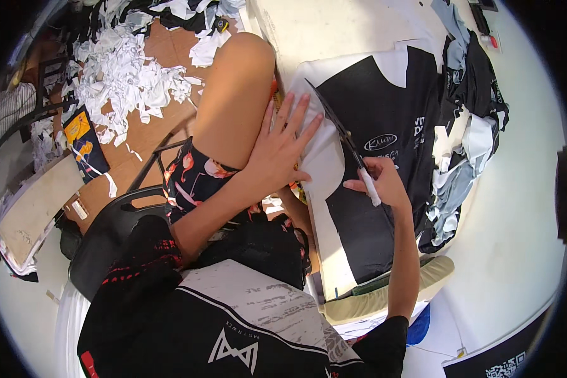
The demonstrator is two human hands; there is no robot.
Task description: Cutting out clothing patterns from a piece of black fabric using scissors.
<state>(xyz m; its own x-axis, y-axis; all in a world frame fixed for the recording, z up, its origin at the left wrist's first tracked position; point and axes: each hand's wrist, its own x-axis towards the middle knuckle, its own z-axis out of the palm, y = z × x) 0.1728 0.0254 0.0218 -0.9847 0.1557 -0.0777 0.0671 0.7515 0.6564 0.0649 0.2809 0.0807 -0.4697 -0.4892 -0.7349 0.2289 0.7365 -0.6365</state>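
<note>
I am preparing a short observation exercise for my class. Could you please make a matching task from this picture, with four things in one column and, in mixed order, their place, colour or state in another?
Things
1. Scissors
2. Left hand
3. White scraps
4. Printed fabric panel

Place, colour or state
A. Heaped on the brown floor
B. Black, with pale markings
C. Held in the right hand
D. Fingers spread over white cloth

Right pairs: 1-C, 2-D, 3-A, 4-B
</note>
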